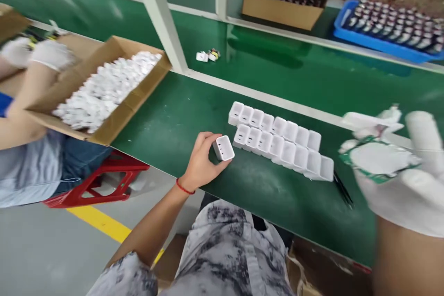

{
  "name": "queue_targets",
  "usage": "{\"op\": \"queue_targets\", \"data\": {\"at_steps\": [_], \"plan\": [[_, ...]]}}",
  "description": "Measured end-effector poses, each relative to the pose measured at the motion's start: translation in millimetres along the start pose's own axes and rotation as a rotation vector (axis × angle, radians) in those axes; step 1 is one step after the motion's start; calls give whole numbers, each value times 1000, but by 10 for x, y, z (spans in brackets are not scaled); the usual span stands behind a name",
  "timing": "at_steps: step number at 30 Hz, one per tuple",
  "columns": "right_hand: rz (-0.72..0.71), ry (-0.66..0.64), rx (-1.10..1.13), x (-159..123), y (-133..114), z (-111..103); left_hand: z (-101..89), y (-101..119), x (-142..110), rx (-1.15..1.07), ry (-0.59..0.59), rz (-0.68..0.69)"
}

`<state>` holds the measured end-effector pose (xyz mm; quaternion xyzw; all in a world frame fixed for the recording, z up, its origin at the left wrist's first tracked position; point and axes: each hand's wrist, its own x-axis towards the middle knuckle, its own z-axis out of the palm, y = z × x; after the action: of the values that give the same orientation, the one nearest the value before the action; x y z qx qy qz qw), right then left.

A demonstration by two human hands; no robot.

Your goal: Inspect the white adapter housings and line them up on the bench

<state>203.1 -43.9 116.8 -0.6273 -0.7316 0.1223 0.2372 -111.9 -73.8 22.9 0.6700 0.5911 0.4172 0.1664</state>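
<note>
My bare left hand (pixel 201 162) grips one white charger housing (pixel 224 148) at the near edge of the green table (pixel 180 115). It holds the housing open end up, just left of two rows of the same white housings (pixel 280 141) standing side by side. My right hand (pixel 398 171), in a white glove, is raised close to the camera at the right and is blurred. Something white with a green edge (pixel 376 159) shows among its fingers, but I cannot make out a grip.
A co-worker's gloved arm (pixel 41 69) reaches by a cardboard box of white parts (pixel 104 88) at left, above a red stool (pixel 100 180). Black tweezers (pixel 343 189) lie right of the rows. A white post (pixel 156 14), loose parts (pixel 208 55), a blue tray (pixel 388 27) and a carton (pixel 280 4) stand behind.
</note>
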Motion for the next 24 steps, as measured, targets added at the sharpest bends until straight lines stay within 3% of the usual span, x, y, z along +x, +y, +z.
{"op": "queue_targets", "data": {"at_steps": [2, 4, 7, 10, 16, 24], "plan": [[39, -25, 413, -272, -102, 18, 41, 189, -140, -51, -83, 114], [68, -40, 672, -479, -198, 135, 169, 356, -251, -142, -229, 204], [97, -81, 634, -688, -248, 356, 443, 473, -339, -246, -425, 242], [54, -127, 643, -784, -189, 540, 646, 456, -343, -267, -520, 222], [-293, -53, 833, -745, -38, 831, 704, 423, -288, -238, -571, 215], [-337, -139, 768, -724, 67, 899, 724, 432, -309, -230, -542, 224]]}}
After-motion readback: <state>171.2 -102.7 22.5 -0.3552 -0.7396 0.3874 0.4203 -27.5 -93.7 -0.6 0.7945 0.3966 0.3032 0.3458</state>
